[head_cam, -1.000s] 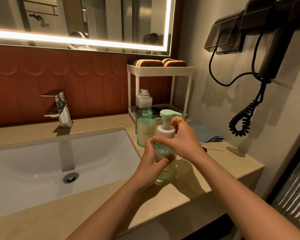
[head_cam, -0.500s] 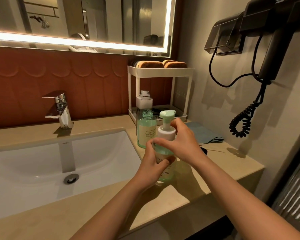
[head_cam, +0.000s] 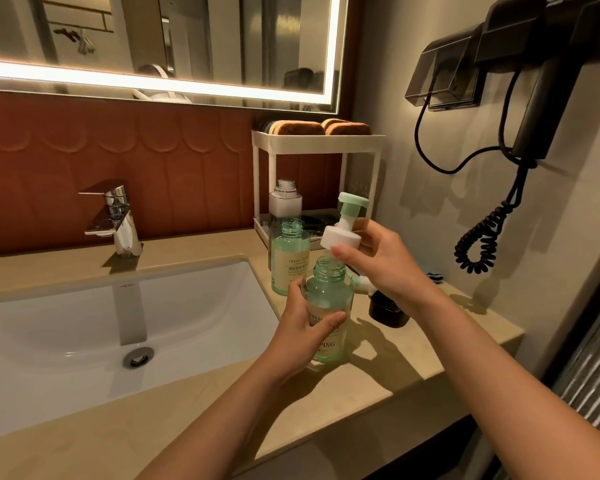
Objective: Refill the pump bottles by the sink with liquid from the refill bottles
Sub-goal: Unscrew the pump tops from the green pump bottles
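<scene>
Head view | left hand [head_cam: 305, 329] wraps pump bottle [head_cam: 329, 292], standing open on counter [head_cam: 413, 351] near its front edge | right hand [head_cam: 385, 268] pinches detached pump top [head_cam: 340, 237] | bottle likely light, slippery plastic: hold mid-body

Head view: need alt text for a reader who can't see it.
A person's left hand grips a green pump bottle on the counter beside a sink, while the right hand holds the removed pump head just above its open neck. Two uncapped refill bottles stand behind it, before a white rack.
</scene>
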